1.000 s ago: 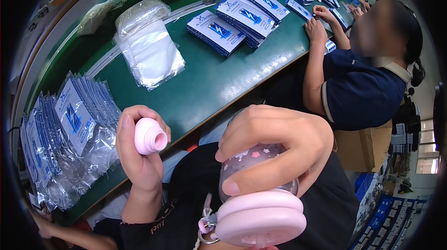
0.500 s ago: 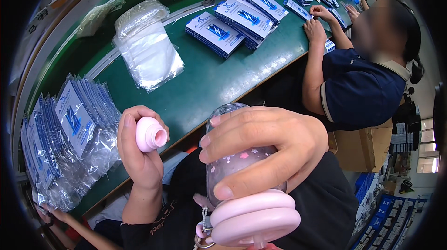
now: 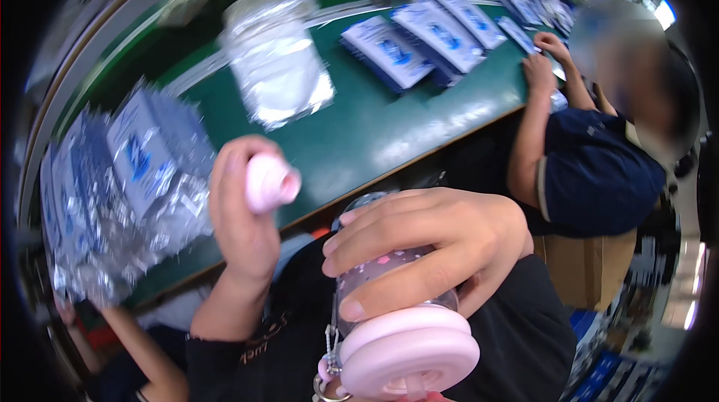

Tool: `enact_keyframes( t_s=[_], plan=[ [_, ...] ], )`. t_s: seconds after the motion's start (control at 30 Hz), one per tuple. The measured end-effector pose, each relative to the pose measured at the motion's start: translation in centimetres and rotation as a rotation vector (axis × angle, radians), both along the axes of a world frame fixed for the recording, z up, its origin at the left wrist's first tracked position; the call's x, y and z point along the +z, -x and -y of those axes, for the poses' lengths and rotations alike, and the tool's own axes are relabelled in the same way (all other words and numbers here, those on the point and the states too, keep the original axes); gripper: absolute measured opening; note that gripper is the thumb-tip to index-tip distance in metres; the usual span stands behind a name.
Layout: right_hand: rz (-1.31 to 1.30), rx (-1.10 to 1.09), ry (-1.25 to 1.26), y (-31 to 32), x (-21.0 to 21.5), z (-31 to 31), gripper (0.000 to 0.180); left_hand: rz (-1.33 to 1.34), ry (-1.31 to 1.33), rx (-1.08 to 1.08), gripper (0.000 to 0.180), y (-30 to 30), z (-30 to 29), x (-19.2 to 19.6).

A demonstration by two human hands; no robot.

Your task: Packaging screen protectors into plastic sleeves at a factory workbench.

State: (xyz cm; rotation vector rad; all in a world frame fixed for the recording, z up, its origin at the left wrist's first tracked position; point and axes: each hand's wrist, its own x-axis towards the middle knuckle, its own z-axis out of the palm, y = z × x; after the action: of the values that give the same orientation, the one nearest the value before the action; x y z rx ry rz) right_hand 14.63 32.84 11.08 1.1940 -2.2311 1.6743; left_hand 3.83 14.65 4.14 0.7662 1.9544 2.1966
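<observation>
Right hand (image 3: 442, 245) clenches clear bottle (image 3: 389, 282); left hand (image 3: 243, 215), ten o'clock, pinches pink cap (image 3: 271, 182). Loose pinch, probably, could drop cap.

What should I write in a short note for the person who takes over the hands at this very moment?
Left hand: raised, fingers closed on a small pink cap.
Right hand: wrapped around a clear bottle with a pink lid, held over the lap.
Things: the cap is apart from the bottle. Bagged packets lie at the left on the green table; clear bags and blue packs lie farther off. A co-worker sits at the right.
Done: both parts are in hand.
Left: the cap is not yet on the bottle. The picture is blurred.
</observation>
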Motion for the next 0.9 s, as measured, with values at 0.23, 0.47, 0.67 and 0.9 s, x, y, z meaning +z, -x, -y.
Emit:
enact_keyframes(
  t_s=[0.23,0.47,0.67,0.9],
  plan=[
    [-0.022,0.103,0.059,2.7,-2.7,4.5,0.039,0.325,-0.228,-0.046,0.032,0.8,0.2,0.3],
    [0.16,-0.045,0.091,1.9,-3.9,5.7,0.055,0.332,-0.35,-0.12,0.025,0.8,-0.7,-1.6],
    [0.149,-0.035,-0.017,1.1,-5.4,3.4,0.093,0.235,-0.353,-0.153,0.031,0.4,0.1,-0.7],
    [0.506,-0.316,0.071,1.2,-4.3,3.3,0.091,0.143,-0.341,-0.239,0.033,0.0,2.2,2.9]
  ],
)
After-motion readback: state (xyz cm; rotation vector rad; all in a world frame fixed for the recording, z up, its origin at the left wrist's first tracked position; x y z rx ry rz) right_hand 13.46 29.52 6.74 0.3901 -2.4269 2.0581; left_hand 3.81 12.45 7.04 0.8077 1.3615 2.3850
